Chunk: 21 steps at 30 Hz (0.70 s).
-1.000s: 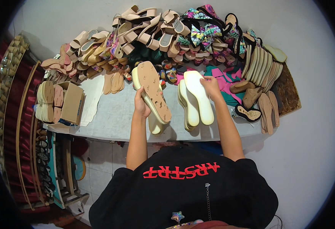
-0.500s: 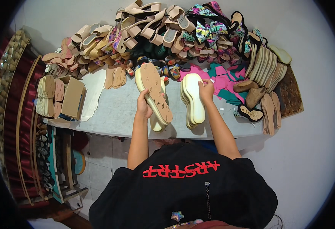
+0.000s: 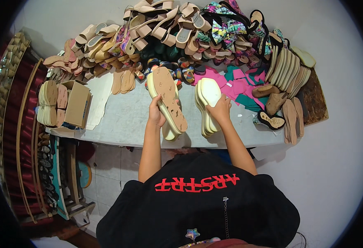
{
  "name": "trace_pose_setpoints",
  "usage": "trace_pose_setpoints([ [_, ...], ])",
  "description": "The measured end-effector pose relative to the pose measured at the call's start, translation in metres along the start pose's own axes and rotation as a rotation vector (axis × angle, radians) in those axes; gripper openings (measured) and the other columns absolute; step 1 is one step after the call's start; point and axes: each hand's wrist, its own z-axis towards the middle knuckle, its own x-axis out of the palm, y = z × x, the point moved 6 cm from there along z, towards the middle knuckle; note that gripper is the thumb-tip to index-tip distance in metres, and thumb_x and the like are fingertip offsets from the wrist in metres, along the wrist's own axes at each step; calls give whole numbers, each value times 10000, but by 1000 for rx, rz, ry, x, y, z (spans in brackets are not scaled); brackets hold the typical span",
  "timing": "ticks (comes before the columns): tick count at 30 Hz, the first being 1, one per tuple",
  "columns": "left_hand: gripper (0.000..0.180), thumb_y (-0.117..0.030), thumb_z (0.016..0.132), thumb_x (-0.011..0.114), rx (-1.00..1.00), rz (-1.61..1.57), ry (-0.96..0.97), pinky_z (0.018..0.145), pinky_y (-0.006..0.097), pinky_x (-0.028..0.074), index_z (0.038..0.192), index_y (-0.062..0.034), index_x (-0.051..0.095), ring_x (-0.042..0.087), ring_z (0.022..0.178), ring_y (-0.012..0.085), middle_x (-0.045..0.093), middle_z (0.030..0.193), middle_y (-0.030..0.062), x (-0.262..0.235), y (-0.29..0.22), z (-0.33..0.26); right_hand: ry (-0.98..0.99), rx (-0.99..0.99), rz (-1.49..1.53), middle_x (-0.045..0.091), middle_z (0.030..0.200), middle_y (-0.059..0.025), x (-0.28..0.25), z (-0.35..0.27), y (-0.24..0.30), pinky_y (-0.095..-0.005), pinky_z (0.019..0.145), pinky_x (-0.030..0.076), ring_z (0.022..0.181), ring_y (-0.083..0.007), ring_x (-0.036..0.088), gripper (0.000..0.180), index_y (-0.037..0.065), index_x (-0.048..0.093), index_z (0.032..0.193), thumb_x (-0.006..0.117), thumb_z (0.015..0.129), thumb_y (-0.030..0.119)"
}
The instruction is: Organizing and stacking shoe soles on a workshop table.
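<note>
My left hand (image 3: 157,113) is closed round a stack of thick cream shoe insoles (image 3: 168,93), raised over the table. Its top face is brown with dark patches, and my thumb lies along its left edge; most of the fingers are hidden underneath. To the right, my right hand (image 3: 220,110) bends over the right side of a second stack of cream insoles (image 3: 208,91), which shows a smooth pale face. The thumb crosses that face while the fingers curl at the edge. Whether it grips one insole or several, I cannot tell.
Finished sandals (image 3: 177,25) pile up along the wall. Pink and green scraps (image 3: 241,89) lie right of centre, near wooden shoe lasts (image 3: 277,104) and stacked soles (image 3: 286,68). At left stand a cardboard box (image 3: 77,103) and more insoles (image 3: 48,103). The grey table's (image 3: 123,120) front edge is near me.
My right hand has moved down and slightly left along its insole stack, and its thumb now lies across the pale face. My left hand and its stack stay nearly still.
</note>
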Motion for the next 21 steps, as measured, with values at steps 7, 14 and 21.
trace_pose_setpoints([
  [7, 536, -306, 851, 376, -50, -13, 67, 828, 533, 435, 1268, 23, 302, 524, 983, 379, 442, 1162, 227, -8, 6, 5, -105, -71, 20, 438, 983, -260, -7, -8, 13, -435, 825, 408, 938, -406, 458, 623, -88, 402, 1085, 679, 595, 177],
  [14, 500, -285, 841, 362, -88, -17, 50, 752, 462, 467, 1214, 46, 335, 556, 849, 322, 510, 991, 247, 2, 11, 0, -125, -98, 23, 440, 967, -248, -5, -13, 18, -430, 818, 413, 922, -399, 464, 635, -68, 407, 1099, 690, 587, 180],
  [21, 482, -234, 880, 363, -72, 45, 121, 834, 441, 463, 1264, 50, 300, 545, 996, 323, 473, 1139, 231, -8, 15, 6, -143, -128, 2, 447, 961, -233, 0, -14, 15, -429, 803, 421, 918, -380, 469, 612, -62, 427, 1069, 703, 584, 187],
])
